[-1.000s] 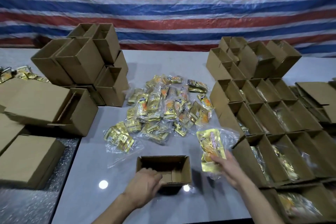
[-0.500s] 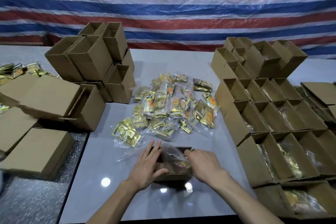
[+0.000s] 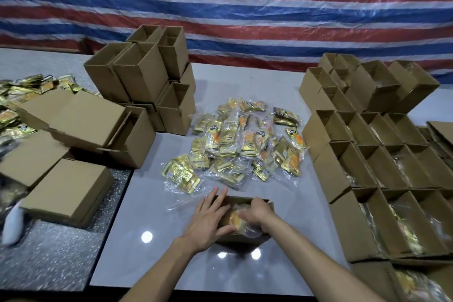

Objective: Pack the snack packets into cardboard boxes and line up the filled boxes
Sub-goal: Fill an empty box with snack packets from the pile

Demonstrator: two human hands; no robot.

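2 hands, 1 box between them, 1 loose pile of snack packets

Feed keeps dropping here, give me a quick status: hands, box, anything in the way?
Left hand steadying open box. Right hand pressing bagged snack packet inside. Loose packet pile just behind, not blocking.

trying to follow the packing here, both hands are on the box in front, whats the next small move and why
Probably press the snack packet fully down into the open box. The right hand grips it at the box mouth, plastic bulging over the near edge, while the left hand steadies the box's side.
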